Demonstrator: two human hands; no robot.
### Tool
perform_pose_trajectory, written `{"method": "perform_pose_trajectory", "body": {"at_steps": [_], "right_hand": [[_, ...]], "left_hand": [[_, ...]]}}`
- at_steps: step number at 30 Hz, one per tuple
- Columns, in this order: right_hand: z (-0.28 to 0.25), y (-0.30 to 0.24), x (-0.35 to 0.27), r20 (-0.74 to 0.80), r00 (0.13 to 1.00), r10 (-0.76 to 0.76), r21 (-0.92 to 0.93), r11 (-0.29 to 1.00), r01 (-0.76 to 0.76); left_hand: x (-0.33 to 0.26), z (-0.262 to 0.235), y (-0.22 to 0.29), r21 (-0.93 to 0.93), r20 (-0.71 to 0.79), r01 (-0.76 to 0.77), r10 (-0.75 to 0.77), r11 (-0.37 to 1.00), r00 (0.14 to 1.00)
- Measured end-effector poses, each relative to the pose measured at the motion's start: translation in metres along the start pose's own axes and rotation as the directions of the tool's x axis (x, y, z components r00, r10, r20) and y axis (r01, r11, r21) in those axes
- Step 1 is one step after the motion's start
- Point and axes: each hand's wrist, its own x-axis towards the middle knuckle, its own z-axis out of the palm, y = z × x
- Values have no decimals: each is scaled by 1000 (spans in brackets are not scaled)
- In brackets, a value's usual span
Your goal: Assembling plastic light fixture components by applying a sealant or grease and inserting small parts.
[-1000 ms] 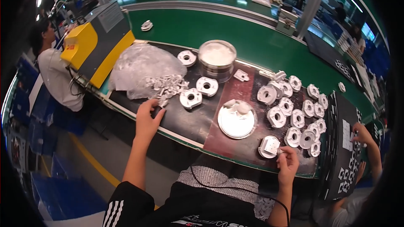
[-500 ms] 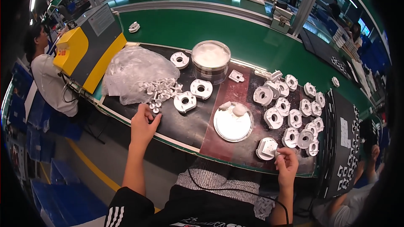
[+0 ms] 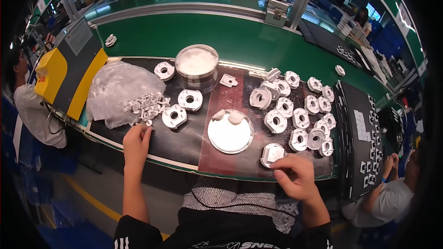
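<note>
My left hand is at the near edge of a pile of small white stemmed plastic parts. Its thumb and fingertips are drawn together there; what they may pinch is hidden. On the right, my right hand is beside a round white plastic housing topped by a flat white plate with small holes. Thumb and index finger curve toward the housing's near right edge with a gap between them, and I see nothing in them. The small parts spill from a clear plastic bag.
Several white ring-shaped housings crowd the right of the black mat. A round white-topped dish and a clear tub stand mid-table. A yellow-grey machine borders the left, a black rack the right. People sit at both sides.
The view has shifted, so the table appears further left. My right hand has turned, its fingers now pointing left at the housing. My left thumb and fingers have come closer together by the pile.
</note>
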Motion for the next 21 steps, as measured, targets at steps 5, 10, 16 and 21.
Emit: {"method": "perform_pose_trajectory", "body": {"at_steps": [5,10,16,21], "right_hand": [[8,-7,3,153,988,-4,-23,1000,7],[50,-29,29,130,977,-169,96,983,157],[54,-13,47,185,983,-15,192,981,-21],[41,13,61,199,978,-68,10,998,68]], "left_hand": [[-44,-16,39,-440,-133,171,-252,882,959],[-72,11,138,-608,-107,-205,177,767,978],[-61,41,175,-632,-128,-290,272,718,954],[-52,52,176,-623,-66,-302,336,722,939]]}}
